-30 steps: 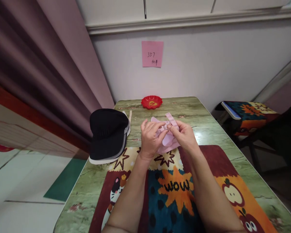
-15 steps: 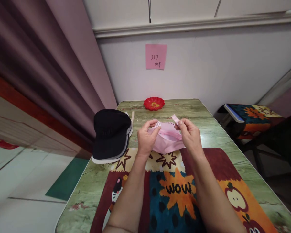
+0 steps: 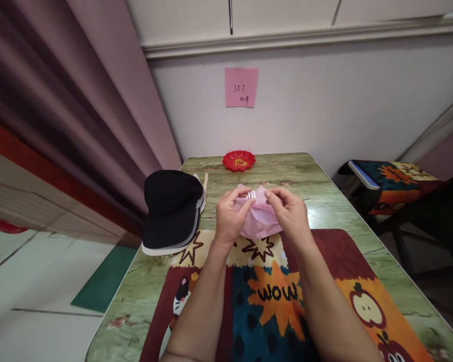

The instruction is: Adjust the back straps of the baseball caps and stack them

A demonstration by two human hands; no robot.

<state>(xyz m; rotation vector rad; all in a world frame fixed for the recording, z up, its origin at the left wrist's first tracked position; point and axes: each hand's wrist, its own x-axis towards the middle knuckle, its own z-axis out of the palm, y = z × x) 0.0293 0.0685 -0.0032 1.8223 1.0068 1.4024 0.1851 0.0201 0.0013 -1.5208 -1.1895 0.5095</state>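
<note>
A pink cap is held above the table, between my two hands. My left hand pinches a small metal buckle at the cap's back strap. The fingers of my right hand are closed on the other strap end, close beside the buckle. Whether the strap has entered the buckle is too small to tell. A stack of caps with a black cap on top rests on the table left of my left hand, with white edges showing beneath.
A red scalloped dish stands at the table's far edge. A colourful mat lies under my forearms. A pink note is on the wall. To the right is another surface with a patterned mat.
My hands have come closer together. The strap end in my right hand has moved left and down, and now meets the buckle in my left hand.
</note>
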